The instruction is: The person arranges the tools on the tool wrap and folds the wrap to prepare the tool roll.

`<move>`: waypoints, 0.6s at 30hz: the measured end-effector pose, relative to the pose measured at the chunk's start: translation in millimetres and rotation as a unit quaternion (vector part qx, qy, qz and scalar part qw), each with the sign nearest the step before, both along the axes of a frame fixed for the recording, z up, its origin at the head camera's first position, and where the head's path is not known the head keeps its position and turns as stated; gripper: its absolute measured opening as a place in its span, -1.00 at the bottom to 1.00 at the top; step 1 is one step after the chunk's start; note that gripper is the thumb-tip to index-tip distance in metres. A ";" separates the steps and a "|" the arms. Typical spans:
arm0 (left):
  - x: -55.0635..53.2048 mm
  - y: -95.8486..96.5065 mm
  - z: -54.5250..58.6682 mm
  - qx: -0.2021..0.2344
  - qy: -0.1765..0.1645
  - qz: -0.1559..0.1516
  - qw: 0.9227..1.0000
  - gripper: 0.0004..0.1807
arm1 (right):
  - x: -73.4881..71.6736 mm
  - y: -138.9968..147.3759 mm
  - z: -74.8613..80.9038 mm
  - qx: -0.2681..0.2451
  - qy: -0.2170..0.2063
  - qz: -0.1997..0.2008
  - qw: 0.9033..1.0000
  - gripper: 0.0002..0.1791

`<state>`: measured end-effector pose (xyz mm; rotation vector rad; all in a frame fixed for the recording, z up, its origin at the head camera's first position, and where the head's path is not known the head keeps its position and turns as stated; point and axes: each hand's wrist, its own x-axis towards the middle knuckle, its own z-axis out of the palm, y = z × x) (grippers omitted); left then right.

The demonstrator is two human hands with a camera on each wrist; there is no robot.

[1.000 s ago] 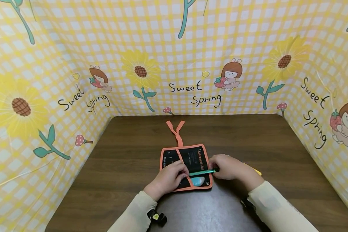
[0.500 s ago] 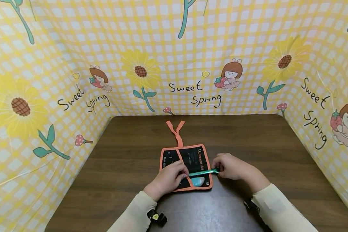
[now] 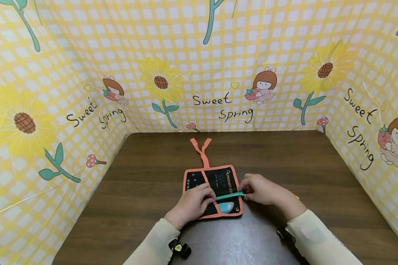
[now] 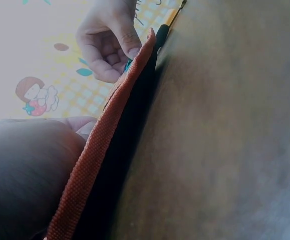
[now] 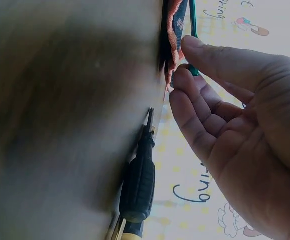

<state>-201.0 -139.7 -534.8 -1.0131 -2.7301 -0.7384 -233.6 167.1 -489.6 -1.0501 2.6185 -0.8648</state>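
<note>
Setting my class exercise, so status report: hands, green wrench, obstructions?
Right hand pinching green wrench; left hand on tool pouch. Wrench across pouch, one end hidden by left hand. Black-handled screwdriver lies clear.

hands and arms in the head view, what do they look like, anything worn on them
The left hand and right hand are bare. Pale cream long sleeves reach the wrists. Black devices sit near both cuffs; the left one shows a yellow mark.

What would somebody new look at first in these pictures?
Probably the yellow checked cloth behind and beside the table, with its big sunflowers. Next, the orange-edged black pouch lying on the table, and the green tool reaching across it between the left hand and right hand.
</note>
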 end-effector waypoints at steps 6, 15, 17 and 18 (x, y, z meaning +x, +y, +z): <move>0.7 0.2 0.4 0.003 0.005 0.003 1.000 -0.87 | -0.9 -3.0 -0.7 -0.002 0.002 0.011 1.000 -0.72; -0.2 0.0 -0.3 0.007 0.006 0.005 1.000 -0.86 | -2.3 -11.1 0.2 -0.001 0.007 0.007 1.000 -0.75; -0.2 0.1 -0.5 0.007 0.006 0.006 1.000 -0.86 | -1.2 -12.9 1.5 0.002 0.004 0.003 1.000 -0.75; 0.0 0.2 -0.4 0.008 0.006 0.007 1.000 -0.86 | -0.8 -13.8 1.7 0.003 0.002 0.002 1.000 -0.75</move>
